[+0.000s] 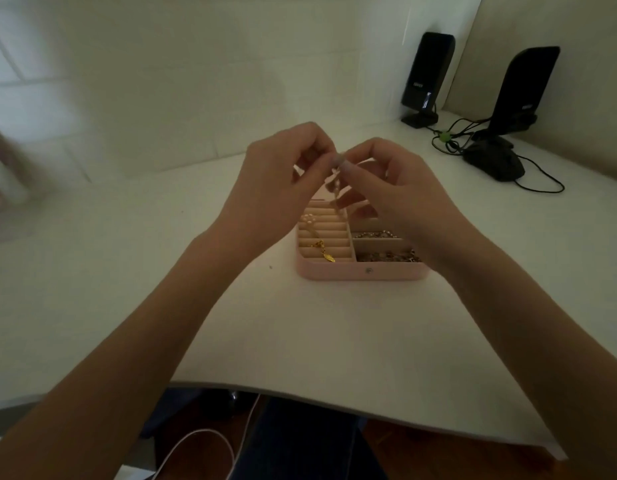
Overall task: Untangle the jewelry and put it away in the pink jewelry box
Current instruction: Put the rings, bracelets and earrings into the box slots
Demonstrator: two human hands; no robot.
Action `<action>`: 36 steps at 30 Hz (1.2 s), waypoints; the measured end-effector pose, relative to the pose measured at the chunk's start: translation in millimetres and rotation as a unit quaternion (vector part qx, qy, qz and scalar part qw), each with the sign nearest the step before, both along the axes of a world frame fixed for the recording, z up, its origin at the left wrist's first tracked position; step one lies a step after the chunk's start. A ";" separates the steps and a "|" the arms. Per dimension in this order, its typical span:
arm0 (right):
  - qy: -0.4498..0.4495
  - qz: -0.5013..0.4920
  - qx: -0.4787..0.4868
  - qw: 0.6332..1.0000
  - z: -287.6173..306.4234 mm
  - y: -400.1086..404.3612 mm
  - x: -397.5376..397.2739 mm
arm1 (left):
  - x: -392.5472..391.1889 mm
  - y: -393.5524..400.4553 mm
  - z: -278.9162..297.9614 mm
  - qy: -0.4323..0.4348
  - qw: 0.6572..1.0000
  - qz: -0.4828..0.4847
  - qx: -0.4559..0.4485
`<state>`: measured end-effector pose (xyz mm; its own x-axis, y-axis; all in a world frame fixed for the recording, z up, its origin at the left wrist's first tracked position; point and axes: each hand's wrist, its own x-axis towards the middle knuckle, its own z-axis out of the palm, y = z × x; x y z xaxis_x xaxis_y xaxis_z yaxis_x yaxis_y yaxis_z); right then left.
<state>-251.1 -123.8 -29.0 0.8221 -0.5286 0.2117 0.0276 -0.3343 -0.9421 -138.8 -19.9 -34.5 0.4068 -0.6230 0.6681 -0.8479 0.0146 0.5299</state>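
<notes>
Above the pink jewelry box [364,273], both hands' fingers [326,161] pinch a chain [336,192], speakers [427,77] behind.

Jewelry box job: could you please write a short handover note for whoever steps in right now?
Left hand and right hand: both pinch a pale beaded strand, held up over the open pink jewelry box on the white desk.
Done: a gold leaf pendant and a flower piece sit in the ring rolls; chains fill the right compartments.
Left: finish untangling the strand, then lay it in the box.
</notes>
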 end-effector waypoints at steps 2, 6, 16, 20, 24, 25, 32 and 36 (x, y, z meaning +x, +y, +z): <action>-0.030 -0.016 0.008 0.999 4.0 -1.7 -4.6 | -0.6 -3.7 1.7 -0.005 1.000 0.002 0.004; -0.045 -0.031 0.012 0.998 9.8 -4.9 -11.4 | -1.5 -10.7 -0.2 -0.004 1.000 -0.003 0.006; 0.034 -0.014 0.107 0.994 -9.9 -15.3 -2.8 | 3.4 -15.7 -21.7 0.058 0.997 -0.027 0.035; 0.065 -0.012 0.089 0.994 -12.1 -19.9 0.2 | 7.6 -14.0 -25.3 0.088 0.995 -0.040 0.035; 0.165 0.019 0.023 0.986 0.6 -28.8 1.0 | 21.8 -8.4 -23.2 0.115 0.993 0.000 -0.005; 0.195 0.023 -0.001 0.980 2.6 -30.7 4.3 | 26.7 -7.0 -22.9 0.120 0.993 0.010 -0.011; 0.278 -0.027 -0.236 0.931 -17.0 -36.0 45.7 | 49.0 -4.2 -48.8 0.135 0.987 0.037 0.077; 0.295 -0.019 -0.293 0.909 -17.0 -38.7 52.6 | 52.9 -4.2 -56.3 0.125 0.986 0.035 0.105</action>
<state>-198.4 -162.5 -46.1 0.8671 -0.4982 -0.0059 -0.4473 -0.7733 -0.4493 -85.9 -24.2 -90.8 0.5900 -0.7011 0.4005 -0.6852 -0.1724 0.7076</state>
